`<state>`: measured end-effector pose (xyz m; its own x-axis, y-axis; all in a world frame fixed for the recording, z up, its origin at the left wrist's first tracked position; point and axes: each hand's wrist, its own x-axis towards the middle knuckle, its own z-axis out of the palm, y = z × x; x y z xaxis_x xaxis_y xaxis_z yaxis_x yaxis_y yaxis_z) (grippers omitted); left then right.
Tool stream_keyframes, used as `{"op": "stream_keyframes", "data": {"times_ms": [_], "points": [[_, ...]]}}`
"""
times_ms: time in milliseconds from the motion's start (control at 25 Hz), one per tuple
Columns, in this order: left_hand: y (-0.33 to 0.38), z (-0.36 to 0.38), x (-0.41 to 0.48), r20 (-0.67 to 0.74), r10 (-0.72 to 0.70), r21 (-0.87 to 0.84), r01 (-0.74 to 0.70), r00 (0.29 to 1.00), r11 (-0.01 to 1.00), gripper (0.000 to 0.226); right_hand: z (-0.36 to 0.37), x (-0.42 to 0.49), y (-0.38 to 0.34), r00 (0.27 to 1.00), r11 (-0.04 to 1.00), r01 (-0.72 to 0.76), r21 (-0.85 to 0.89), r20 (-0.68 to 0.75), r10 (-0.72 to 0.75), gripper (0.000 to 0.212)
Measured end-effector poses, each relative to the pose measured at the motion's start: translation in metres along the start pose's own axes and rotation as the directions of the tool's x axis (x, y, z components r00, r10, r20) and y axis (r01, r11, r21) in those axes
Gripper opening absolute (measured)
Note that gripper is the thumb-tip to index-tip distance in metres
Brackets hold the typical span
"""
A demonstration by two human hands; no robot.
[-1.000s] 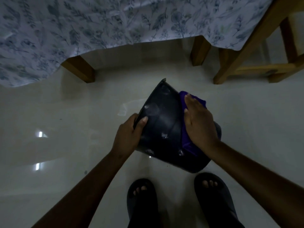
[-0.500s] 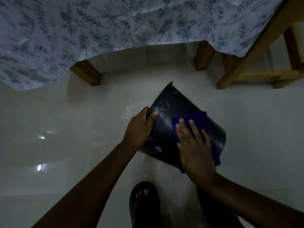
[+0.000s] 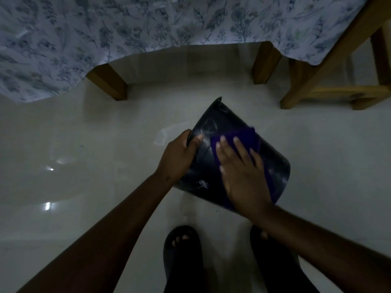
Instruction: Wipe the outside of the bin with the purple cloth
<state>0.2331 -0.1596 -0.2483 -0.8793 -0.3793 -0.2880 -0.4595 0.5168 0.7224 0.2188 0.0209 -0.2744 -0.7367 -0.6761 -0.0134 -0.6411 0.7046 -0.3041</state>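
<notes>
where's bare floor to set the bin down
Open tile floor left of the bin, between the table leg and left hand; also right of it, below the wooden stool. Crowded by the sandals.

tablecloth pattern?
White tablecloth with a blue-grey leaf and flower print, seen in the head view.

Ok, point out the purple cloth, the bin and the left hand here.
purple cloth [image 3: 245,135]: head view, bare upper part beyond the fingertips.
bin [image 3: 273,163]: head view, dark outer wall.
left hand [image 3: 176,158]: head view, back of hand.
</notes>
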Motion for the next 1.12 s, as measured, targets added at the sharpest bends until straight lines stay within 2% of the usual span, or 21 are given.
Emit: {"op": "stream_keyframes", "data": {"times_ms": [40, 160, 200, 240, 320, 400, 440, 520, 600, 680, 760, 840, 880, 960, 1000, 1040, 1120], "points": [[0.003, -0.002, -0.001, 0.001, 0.0, -0.019, 0.0, 1.0, 1.0, 0.028, -0.006, 0.022, 0.008, 0.999, 0.998, -0.042, 0.04, 0.011, 0.042, 0.052], [0.007, -0.003, -0.002, 0.015, 0.005, -0.052, -0.005, 1.0, 0.999, 0.025, -0.021, 0.048, 0.044, 0.951, 0.908, -0.299, 0.292, 0.019, 0.308, 0.048], [0.005, -0.003, -0.003, 0.013, 0.0, -0.041, 0.001, 1.0, 0.999, 0.026, -0.018, 0.033, 0.044, 0.935, 0.897, -0.341, 0.283, 0.002, 0.355, 0.048], [0.002, -0.002, -0.005, 0.009, -0.012, -0.027, 0.012, 1.0, 1.0, 0.026, -0.015, 0.012, 0.03, 0.942, 0.914, -0.326, 0.241, -0.002, 0.336, 0.049], [0.0, -0.001, -0.006, -0.005, -0.029, 0.006, 0.029, 1.0, 1.0, 0.025, -0.009, -0.018, 0.003, 0.99, 0.984, -0.14, 0.105, 0.011, 0.14, 0.052], [0.005, -0.002, -0.005, -0.006, -0.021, 0.01, 0.021, 1.0, 1.0, 0.026, -0.008, 0.005, 0.005, 0.999, 0.995, -0.013, 0.101, 0.035, 0.01, 0.052], [0.012, -0.002, -0.003, 0.0, -0.014, -0.005, 0.014, 1.0, 1.0, 0.028, -0.012, 0.027, 0.013, 0.998, 0.989, -0.058, 0.138, 0.031, 0.054, 0.05], [0.02, -0.001, 0.002, 0.004, -0.022, -0.035, 0.022, 1.0, 0.999, 0.034, -0.02, 0.058, 0.042, 0.958, 0.904, -0.284, 0.319, 0.056, 0.281, 0.048], [0.027, 0.004, 0.006, 0.024, -0.128, -0.019, 0.128, 0.992, 0.992, 0.037, -0.02, 0.047, 0.057, 0.904, 0.803, -0.42, 0.423, 0.121, 0.409, 0.046], [0.031, 0.006, 0.018, 0.026, -0.292, 0.022, 0.291, 0.956, 0.956, 0.035, -0.011, 0.009, 0.037, 0.927, 0.831, -0.373, 0.413, 0.123, 0.355, 0.048], [0.031, -0.001, 0.021, 0.096, -0.35, -0.077, 0.357, 0.932, 0.931, 0.031, 0.0, -0.002, 0.029, 0.964, 0.867, -0.26, 0.425, 0.057, 0.261, 0.048], [0.03, -0.014, 0.008, 0.268, -0.26, -0.317, 0.34, 0.928, 0.885, 0.02, 0.002, 0.021, 0.046, 0.946, 0.829, -0.321, 0.458, 0.116, 0.303, 0.045], [0.025, -0.017, -0.003, 0.294, -0.189, -0.356, 0.291, 0.937, 0.888, 0.021, 0.0, 0.032, 0.058, 0.93, 0.793, -0.368, 0.487, 0.176, 0.324, 0.044], [0.016, -0.016, -0.025, 0.192, -0.096, -0.212, 0.137, 0.977, 0.968, 0.021, -0.003, 0.035, 0.066, 0.922, 0.793, -0.387, 0.47, 0.217, 0.321, 0.044], [0.013, -0.012, -0.029, 0.097, -0.078, -0.131, 0.09, 0.992, 0.987, 0.017, -0.004, 0.024, 0.055, 0.924, 0.82, -0.383, 0.426, 0.179, 0.339, 0.045], [0.012, -0.009, -0.029, 0.036, -0.077, -0.092, 0.08, 0.996, 0.992, 0.013, -0.005, 0.007, 0.034, 0.941, 0.875, -0.338, 0.347, 0.128, 0.313, 0.047], [0.015, -0.005, -0.021, 0.02, -0.066, -0.082, 0.067, 0.998, 0.994, 0.012, -0.009, -0.019, -0.011, 0.986, 0.962, -0.167, 0.217, 0.058, 0.158, 0.051]]}}
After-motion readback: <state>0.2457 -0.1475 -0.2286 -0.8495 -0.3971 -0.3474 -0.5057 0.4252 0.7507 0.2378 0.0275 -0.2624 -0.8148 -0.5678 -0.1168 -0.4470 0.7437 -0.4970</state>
